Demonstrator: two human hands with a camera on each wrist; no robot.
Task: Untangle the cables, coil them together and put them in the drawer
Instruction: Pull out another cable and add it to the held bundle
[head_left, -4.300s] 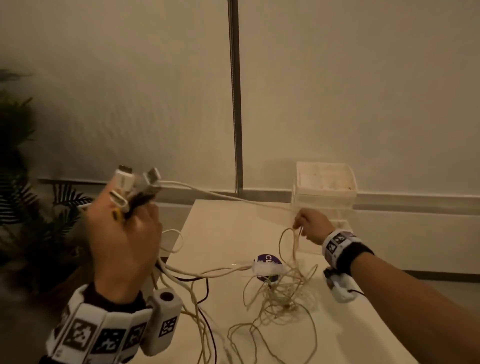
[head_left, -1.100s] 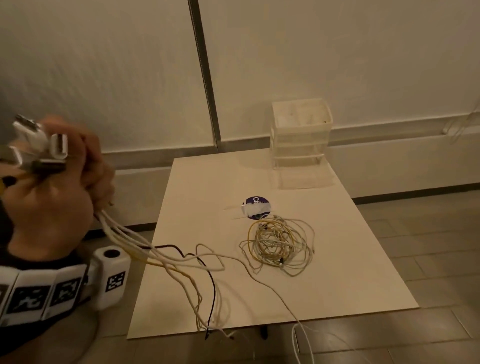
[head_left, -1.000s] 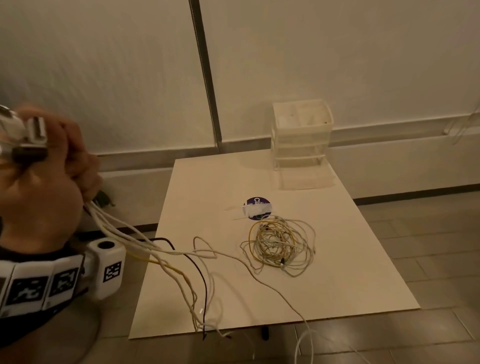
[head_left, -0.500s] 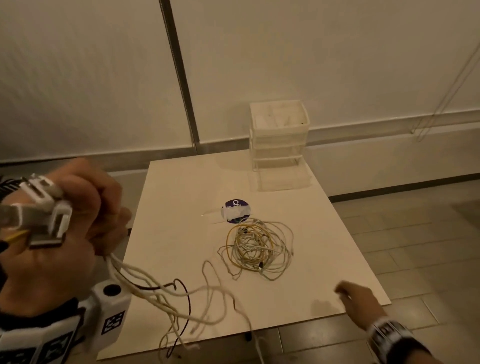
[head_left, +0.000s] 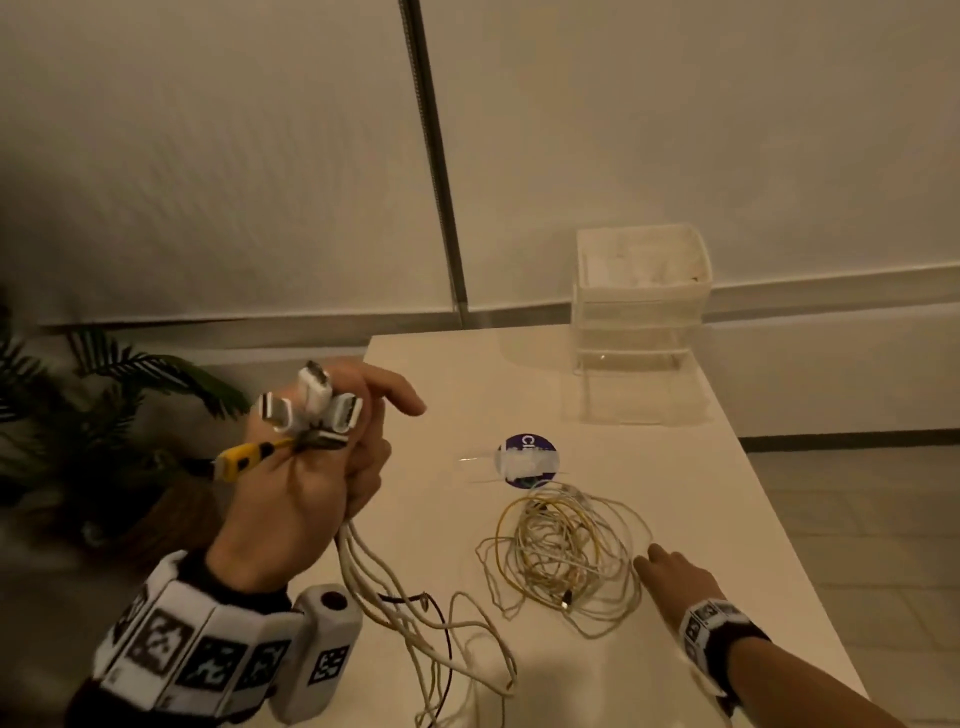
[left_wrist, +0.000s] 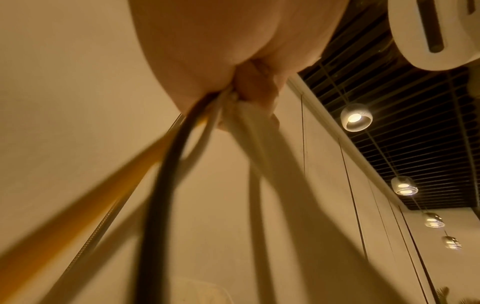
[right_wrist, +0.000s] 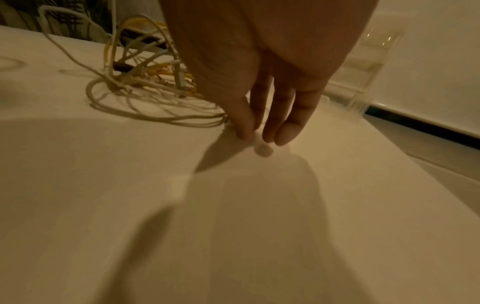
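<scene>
My left hand (head_left: 306, 483) grips the plug ends (head_left: 311, 410), near left; cords trail limp onto the table (head_left: 441, 364). Right hand (head_left: 670, 571) w/ fingers relaxed, touching the loose coil (head_left: 561, 551) mid-table. Light, floppy, snag-prone: I'd scoop under the whole bundle. Drawer unit (head_left: 641, 306) at far edge.

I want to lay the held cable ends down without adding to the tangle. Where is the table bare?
Bare: the table between its far left corner and the purple sticker, and right of the cable pile. Crowded: the near edge, where loose cables trail from the left hand.
</scene>
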